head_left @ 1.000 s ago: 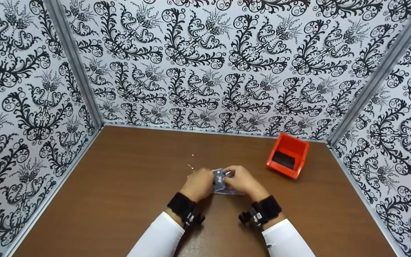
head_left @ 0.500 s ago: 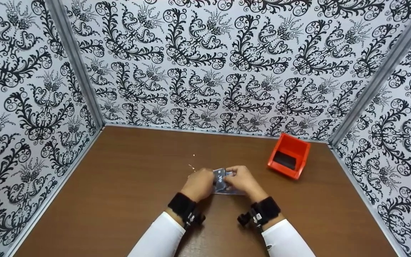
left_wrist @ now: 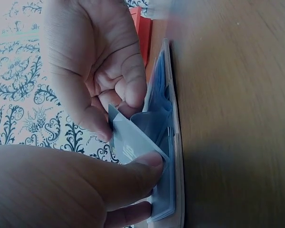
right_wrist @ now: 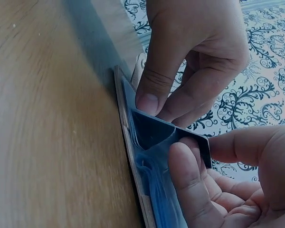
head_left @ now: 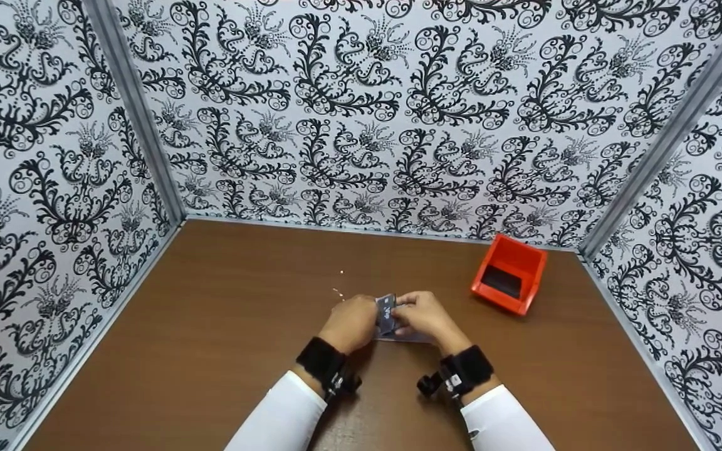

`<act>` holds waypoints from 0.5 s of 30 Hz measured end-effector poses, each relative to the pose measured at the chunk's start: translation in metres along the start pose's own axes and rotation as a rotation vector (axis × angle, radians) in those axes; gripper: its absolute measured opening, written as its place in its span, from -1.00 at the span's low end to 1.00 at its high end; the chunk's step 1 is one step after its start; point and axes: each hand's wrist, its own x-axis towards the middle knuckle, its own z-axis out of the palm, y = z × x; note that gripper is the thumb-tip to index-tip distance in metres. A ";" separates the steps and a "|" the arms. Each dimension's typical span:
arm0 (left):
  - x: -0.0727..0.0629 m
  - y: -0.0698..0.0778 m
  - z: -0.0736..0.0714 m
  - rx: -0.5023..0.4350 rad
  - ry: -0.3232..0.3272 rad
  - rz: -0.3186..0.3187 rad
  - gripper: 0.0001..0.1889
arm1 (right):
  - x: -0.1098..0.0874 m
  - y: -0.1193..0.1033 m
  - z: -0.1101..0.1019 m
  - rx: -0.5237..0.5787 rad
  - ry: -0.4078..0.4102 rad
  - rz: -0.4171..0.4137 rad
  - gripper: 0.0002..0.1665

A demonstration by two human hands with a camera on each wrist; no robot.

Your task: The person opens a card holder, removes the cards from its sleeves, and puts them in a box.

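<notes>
A dark card (head_left: 385,312) with pale "Vip" lettering stands tilted, partly inside a clear sleeve of an open card holder (head_left: 411,339) on the table. My left hand (head_left: 351,322) pinches the card and sleeve, its thumb (left_wrist: 149,164) flat on the lettered face. From the other side my right hand (head_left: 427,315) pinches the card's free corner (right_wrist: 206,154) between thumb and fingers. Bluish clear sleeves (right_wrist: 159,190) bunch up beside the card. The left fingers behind the card are largely hidden in the head view.
To the right at the back stands a red bin (head_left: 527,257) with a dark flat object (head_left: 502,282) in it. Small whitish bits (head_left: 338,292) lie on the brown table (head_left: 242,300) beyond my left hand. Patterned walls (head_left: 361,125) enclose the table's back and sides.
The card has tipped and shows a narrower face. My right fingers have shifted on its edge, the index finger straighter than before. My left hand stays in place.
</notes>
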 end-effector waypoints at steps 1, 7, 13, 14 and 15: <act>0.000 0.000 0.000 -0.003 -0.001 0.000 -0.82 | 0.000 0.000 0.000 0.005 -0.004 0.005 -0.67; 0.000 0.001 0.001 -0.010 -0.009 -0.009 -0.84 | -0.001 0.000 0.000 0.019 -0.030 0.021 -0.65; 0.000 0.001 0.001 -0.010 0.007 0.004 -0.84 | -0.003 -0.004 -0.002 0.026 -0.015 0.026 -0.66; 0.000 0.001 0.001 -0.008 0.005 0.007 -0.83 | -0.003 -0.004 -0.002 0.029 -0.014 0.026 -0.67; 0.000 0.001 0.001 -0.004 0.000 0.008 -0.82 | -0.003 -0.003 -0.002 0.035 -0.014 0.025 -0.67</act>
